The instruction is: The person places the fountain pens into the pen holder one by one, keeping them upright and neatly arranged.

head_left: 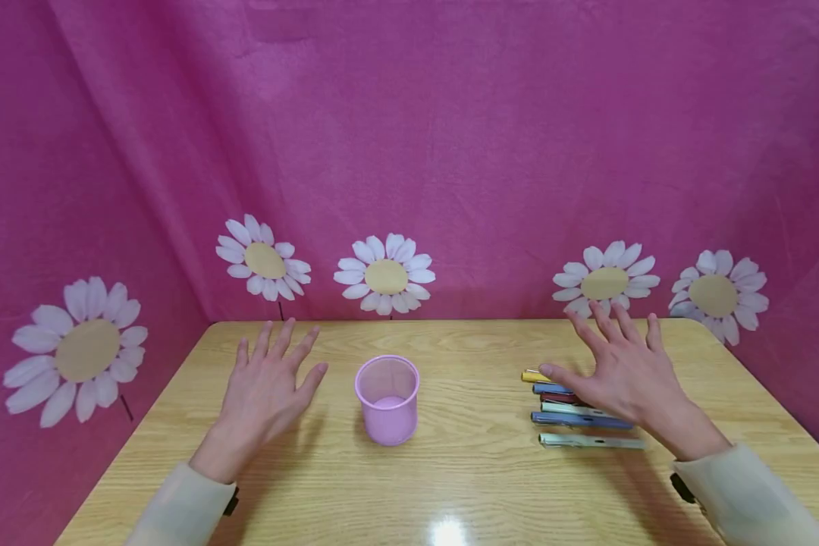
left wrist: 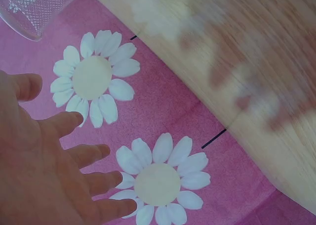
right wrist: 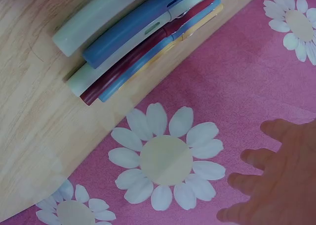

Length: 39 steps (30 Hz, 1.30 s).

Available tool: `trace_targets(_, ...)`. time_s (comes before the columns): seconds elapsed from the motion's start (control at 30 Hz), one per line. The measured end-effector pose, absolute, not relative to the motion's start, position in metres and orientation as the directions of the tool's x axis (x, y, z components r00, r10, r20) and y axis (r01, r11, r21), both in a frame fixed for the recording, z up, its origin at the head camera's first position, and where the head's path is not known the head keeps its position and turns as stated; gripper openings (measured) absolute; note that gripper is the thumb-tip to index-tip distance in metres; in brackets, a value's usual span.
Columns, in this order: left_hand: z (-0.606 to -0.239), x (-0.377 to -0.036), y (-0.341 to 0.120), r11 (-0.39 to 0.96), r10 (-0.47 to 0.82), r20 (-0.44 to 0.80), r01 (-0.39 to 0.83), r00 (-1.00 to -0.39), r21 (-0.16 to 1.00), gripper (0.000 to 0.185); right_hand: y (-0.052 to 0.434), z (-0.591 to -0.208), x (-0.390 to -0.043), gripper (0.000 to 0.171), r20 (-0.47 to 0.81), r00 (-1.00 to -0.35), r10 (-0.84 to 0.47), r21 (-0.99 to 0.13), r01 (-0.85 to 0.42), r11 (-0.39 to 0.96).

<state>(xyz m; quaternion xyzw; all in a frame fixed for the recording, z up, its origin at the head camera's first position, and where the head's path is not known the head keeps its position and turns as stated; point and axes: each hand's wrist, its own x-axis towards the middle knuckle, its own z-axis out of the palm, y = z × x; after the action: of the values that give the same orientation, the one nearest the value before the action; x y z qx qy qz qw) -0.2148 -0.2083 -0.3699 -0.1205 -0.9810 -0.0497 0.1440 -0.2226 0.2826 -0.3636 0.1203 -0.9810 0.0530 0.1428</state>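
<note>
My left hand (head_left: 262, 390) hovers over the left side of the table with its fingers spread, holding nothing. To its right stands an upright pink mesh cup (head_left: 390, 425) with nothing visible inside. My right hand (head_left: 624, 379), also spread and holding nothing, is above a row of capped pens on the right and hides part of them. From back to front lie a yellow pen (head_left: 534, 376), a blue pen (head_left: 544, 389), a dark red pen (right wrist: 128, 57), a pale green pen (head_left: 563, 408), another blue pen (head_left: 573, 419) and, slightly apart, another pale green pen (head_left: 590, 440).
The wooden table (head_left: 450, 485) has a rounded far edge. A magenta cloth (head_left: 450, 152) with white daisies hangs behind it and along both sides. Dark bands show at both sleeve cuffs, and a light glare lies on the table near the front.
</note>
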Motion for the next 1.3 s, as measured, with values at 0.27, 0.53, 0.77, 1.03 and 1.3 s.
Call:
trace_targets(0.27, -0.371, -0.210, -0.211, 0.965, 0.224, 0.285, 0.253, -0.932, 0.069, 0.065, 0.282, -0.369, -0.216, 0.103, 0.324, -0.917, -0.234, -0.066, -0.269, 0.961)
trace_targets(0.53, -0.372, -0.202, -0.212, 0.961, 0.239, 0.292, 0.268, -0.926, 0.064, 0.066, 0.280, -0.373, -0.206, 0.105, 0.354, -0.899, -0.256, -0.058, -0.295, 0.954)
trace_targets(0.77, -0.373, -0.194, -0.212, 0.958, 0.250, 0.314, 0.280, -0.916, 0.055, 0.065, 0.282, -0.377, -0.197, 0.103, 0.377, -0.892, -0.249, -0.068, -0.294, 0.953)
trace_targets(1.03, -0.375, -0.188, -0.213, 0.956, 0.254, 0.334, 0.287, -0.908, 0.054, 0.064, 0.287, -0.380, -0.190, 0.102, 0.379, -0.887, -0.262, -0.054, -0.304, 0.951)
trace_targets(1.3, -0.377, -0.181, -0.214, 0.951, 0.257, 0.343, 0.299, -0.903, 0.074, 0.065, 0.289, -0.381, -0.183, 0.103, 0.381, -0.887, -0.260, -0.058, -0.304, 0.951)
